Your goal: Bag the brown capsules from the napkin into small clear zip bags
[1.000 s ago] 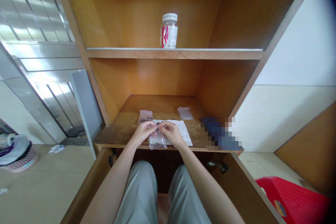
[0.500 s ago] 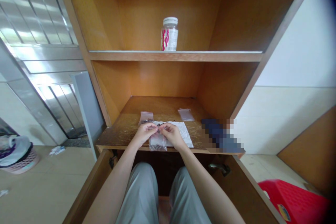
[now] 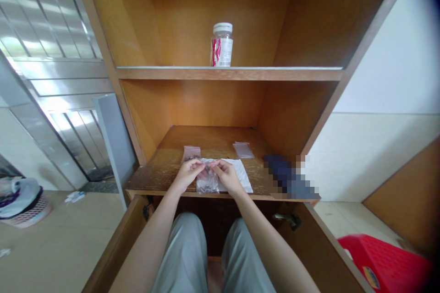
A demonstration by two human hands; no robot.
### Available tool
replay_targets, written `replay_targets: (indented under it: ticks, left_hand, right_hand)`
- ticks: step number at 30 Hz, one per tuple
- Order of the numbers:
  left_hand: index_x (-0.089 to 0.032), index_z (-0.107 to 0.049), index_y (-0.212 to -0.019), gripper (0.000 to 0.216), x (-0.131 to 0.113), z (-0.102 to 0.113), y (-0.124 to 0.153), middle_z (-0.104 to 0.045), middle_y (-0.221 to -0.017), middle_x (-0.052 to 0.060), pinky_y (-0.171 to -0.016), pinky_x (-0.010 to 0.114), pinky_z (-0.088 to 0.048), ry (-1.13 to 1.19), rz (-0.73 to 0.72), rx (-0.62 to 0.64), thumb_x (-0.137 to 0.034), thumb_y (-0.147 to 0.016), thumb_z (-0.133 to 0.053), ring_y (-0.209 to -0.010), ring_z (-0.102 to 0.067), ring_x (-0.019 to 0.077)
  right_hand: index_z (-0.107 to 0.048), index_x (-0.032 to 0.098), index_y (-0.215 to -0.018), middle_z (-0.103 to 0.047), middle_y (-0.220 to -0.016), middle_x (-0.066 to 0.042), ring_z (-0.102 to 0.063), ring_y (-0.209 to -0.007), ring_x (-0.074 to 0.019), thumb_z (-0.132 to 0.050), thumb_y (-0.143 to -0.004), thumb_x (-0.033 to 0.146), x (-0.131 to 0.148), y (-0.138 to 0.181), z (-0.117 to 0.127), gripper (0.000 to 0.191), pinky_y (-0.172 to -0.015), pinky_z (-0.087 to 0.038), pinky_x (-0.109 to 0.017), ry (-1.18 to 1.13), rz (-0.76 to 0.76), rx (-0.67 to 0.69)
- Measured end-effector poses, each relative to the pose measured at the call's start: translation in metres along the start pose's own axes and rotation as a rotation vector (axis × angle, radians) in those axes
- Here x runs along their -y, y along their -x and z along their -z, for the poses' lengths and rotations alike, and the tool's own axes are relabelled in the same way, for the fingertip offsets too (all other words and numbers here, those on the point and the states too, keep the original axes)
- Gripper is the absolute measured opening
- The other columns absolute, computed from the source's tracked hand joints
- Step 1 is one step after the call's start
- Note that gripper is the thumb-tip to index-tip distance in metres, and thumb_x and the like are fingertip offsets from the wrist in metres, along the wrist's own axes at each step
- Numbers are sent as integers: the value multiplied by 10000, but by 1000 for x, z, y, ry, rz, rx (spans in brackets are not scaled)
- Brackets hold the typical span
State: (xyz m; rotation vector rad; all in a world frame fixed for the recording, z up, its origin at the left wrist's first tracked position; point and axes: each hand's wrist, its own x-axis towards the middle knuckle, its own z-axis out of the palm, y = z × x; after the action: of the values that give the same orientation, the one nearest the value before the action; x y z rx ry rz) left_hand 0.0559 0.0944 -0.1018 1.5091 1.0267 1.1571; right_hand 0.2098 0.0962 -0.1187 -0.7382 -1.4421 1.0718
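Eased slightly apart since the last frame are the left hand [image 3: 187,175] and right hand [image 3: 227,176], and the small clear plastic bag [image 3: 207,181] now sits more snugly beneath them. Both hands are curled into a close pinch above the bag, with the fingertips [image 3: 208,163] almost meeting. Whether anything is really being held can't be told, as anything between them is too small to make out at this resolution.

Dark bits can be seen inside the bag, though they can't be identified. It's lying at the front of the shelf, overlapping the near edge of a white paper sheet [image 3: 239,176]. For fiddly stuff like this, the pinch looks best kept low and close to the paper, with the bag left lying flat so that nothing gets tugged loose. The forearms being brought in from both sides seems like a steady setup too.

A small pinkish bag [image 3: 191,152] is lying just past the left hand, while another small clear bag [image 3: 243,149] is further back on the right. A pixelated dark blue item [image 3: 285,176] is placed to the right of the paper. Up on the next shelf [image 3: 230,73], a white-lidded jar [image 3: 222,45] is standing alone. Grey trousers [image 3: 182,256] are visible below the shelf, with a red plastic stool [image 3: 381,261] off to the lower right.
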Motion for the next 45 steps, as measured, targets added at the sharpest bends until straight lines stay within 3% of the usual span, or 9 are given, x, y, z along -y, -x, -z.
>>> replay_targets:
  ticks: [9, 24, 45]
  left_hand:
    - [-133, -566, -749, 226, 0, -1, -2, -618, -620, 14, -474, 225, -423, 2, 31, -29, -358, -727, -571, -511, -598, 141]
    - [-136, -560, -726, 229, 4, -1, -3, -618, -610, 13, -478, 226, -428, -7, 47, -15, -364, -742, -544, -507, -597, 136]
    - [-147, -518, -700, 258, 3, 0, -1, -596, -585, 7, -486, 229, -423, -14, 6, 3, -402, -732, -543, -499, -583, 134]
  right_hand:
    - [-515, 181, -624, -540, -571, 19, -456, -432, -97, -501, -759, 435, -1, 0, 1, 288, -467, -395, -234, -65, -36, -88]
    - [-519, 178, -630, -540, -541, 16, -452, -403, -96, -500, -747, 456, -4, -1, 1, 302, -429, -389, -229, -61, -69, -161]
    - [-535, 171, -661, -547, -538, 6, -453, -367, -98, -485, -740, 525, -3, 0, 1, 366, -384, -387, -227, -95, -109, -152]
